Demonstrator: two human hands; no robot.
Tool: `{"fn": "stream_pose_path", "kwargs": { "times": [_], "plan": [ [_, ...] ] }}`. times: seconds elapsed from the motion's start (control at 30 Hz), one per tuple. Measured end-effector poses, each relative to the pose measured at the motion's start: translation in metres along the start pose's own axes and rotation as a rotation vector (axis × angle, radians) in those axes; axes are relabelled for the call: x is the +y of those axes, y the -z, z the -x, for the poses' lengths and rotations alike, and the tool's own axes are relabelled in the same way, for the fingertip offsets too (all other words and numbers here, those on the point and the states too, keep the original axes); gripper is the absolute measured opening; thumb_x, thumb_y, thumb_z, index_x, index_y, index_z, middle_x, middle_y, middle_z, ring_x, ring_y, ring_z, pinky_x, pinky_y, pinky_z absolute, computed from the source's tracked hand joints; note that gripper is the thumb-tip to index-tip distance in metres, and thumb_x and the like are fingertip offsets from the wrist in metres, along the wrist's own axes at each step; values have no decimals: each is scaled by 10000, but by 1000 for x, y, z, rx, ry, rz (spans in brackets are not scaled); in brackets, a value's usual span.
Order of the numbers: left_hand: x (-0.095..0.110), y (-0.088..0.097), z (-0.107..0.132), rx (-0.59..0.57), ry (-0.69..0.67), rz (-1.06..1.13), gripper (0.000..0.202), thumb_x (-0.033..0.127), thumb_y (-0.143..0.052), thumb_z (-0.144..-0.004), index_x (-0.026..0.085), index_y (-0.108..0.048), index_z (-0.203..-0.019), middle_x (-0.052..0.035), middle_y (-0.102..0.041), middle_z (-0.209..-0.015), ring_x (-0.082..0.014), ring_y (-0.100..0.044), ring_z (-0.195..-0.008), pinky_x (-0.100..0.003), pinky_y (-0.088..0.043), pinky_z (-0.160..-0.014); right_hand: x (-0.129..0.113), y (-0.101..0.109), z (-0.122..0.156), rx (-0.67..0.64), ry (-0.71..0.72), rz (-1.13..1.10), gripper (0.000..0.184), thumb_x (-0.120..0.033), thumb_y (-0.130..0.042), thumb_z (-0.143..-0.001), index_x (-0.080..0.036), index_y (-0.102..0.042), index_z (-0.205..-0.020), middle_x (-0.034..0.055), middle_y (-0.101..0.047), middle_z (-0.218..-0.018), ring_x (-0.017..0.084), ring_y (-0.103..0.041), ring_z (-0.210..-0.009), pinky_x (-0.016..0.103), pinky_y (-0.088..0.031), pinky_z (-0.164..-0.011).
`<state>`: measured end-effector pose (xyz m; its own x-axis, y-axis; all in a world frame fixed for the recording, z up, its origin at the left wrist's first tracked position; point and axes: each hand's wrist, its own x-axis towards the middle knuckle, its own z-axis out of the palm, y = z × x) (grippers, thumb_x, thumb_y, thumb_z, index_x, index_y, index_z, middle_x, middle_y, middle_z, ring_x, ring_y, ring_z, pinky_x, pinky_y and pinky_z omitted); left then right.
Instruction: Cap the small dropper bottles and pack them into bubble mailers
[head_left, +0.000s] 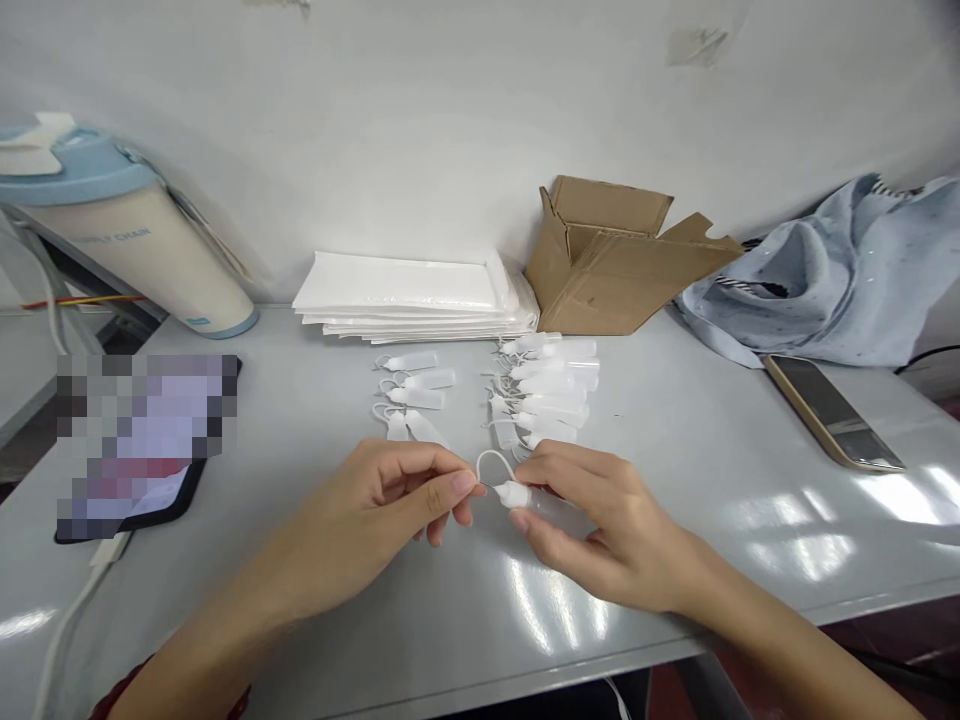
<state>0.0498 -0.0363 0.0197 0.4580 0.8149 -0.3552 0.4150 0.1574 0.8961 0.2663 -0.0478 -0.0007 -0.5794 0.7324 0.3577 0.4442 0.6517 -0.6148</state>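
Between thumb and fingers, my right hand (600, 510) holds a small translucent needle-tip bottle (551, 508), lying sideways with its white top pointing left. A thin white strap (495, 455) arches from the bottle's top over to my left hand (427, 495). There my left thumb and forefinger pinch the strap's small end cap, mostly hidden, close to the thin needle tip (487, 487). Just beyond my hands lies a pile of similar bottles (551, 380) on the right. A smaller group of bottles (416, 397) lies to its left.
White padded envelopes (405, 285) are stacked by the wall, beside an open cardboard box (600, 280). A tumbler (142, 240) and a phone with a cable (150, 440) stand and lie left. At right are another phone (832, 410) and a light blue cloth bag (825, 270) on the grey table (375, 640).
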Motion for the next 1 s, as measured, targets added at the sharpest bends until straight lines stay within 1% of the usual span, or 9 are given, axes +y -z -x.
{"fn": "stream_pose_path", "kwargs": {
  "times": [0.23, 0.4, 0.57, 0.7, 0.8, 0.87, 0.93, 1.0],
  "plan": [
    [1, -1, 0, -11, -15, 6, 320, 437, -518, -877, 194, -642, -709, 17, -604, -692, -118, -518, -608, -233, -411, -599, 0, 0, 0, -5, 10, -5, 134, -177, -499, -866, -99, -605, -894, 22, -504, -646, 128, -414, -575, 257, -352, -514],
    [-1, -2, 0, 0, -17, -24, 291, 417, -526, -871, 199, -652, -724, 17, -601, -691, -125, -532, -622, -235, -414, -605, -1, 1, 1, -36, 12, -11, 129, -158, -506, -852, -92, -611, -886, 21, -502, -642, 124, -406, -569, 257, -340, -511],
    [4, -3, 1, -21, 15, -45, 258, 385, -534, -860, 206, -653, -718, 18, -623, -711, -132, -549, -638, -237, -426, -624, -1, 2, 0, -70, 40, 6, 136, -155, -498, -849, -99, -613, -896, 11, -495, -635, 123, -395, -561, 258, -323, -505],
    [6, -3, 0, -29, 26, -55, 257, 374, -541, -855, 199, -640, -695, 25, -601, -687, -127, -546, -642, -230, -426, -633, 1, 0, 1, -81, 70, 36, 154, -160, -492, -862, -85, -622, -898, 15, -494, -628, 128, -404, -563, 263, -324, -509],
    [5, -2, -1, -27, 11, -60, 254, 356, -544, -856, 191, -633, -684, 31, -572, -644, -115, -524, -620, -217, -413, -607, 2, -1, 1, -99, 79, 91, 177, -183, -490, -883, -77, -632, -896, 27, -507, -645, 132, -418, -572, 263, -336, -512],
    [3, -1, -3, -51, -3, -49, 252, 338, -542, -858, 185, -628, -679, 39, -542, -599, -106, -501, -587, -210, -397, -573, 2, -1, 1, -107, 89, 116, 189, -196, -488, -897, -78, -635, -899, 30, -518, -658, 131, -424, -577, 261, -346, -515],
    [1, -1, -5, -75, -21, -31, 255, 324, -538, -861, 178, -618, -668, 45, -518, -569, -97, -479, -556, -205, -383, -548, 2, -1, 2, -100, 99, 129, 196, -199, -488, -905, -73, -638, -902, 26, -513, -651, 128, -419, -571, 258, -347, -510],
    [-2, -3, -6, -73, -48, -18, 257, 317, -535, -863, 174, -611, -662, 49, -510, -558, -90, -466, -538, -203, -378, -536, 3, -1, 3, -82, 109, 141, 202, -195, -489, -908, -66, -643, -894, 19, -499, -632, 124, -409, -557, 258, -340, -499]
  ]
}}
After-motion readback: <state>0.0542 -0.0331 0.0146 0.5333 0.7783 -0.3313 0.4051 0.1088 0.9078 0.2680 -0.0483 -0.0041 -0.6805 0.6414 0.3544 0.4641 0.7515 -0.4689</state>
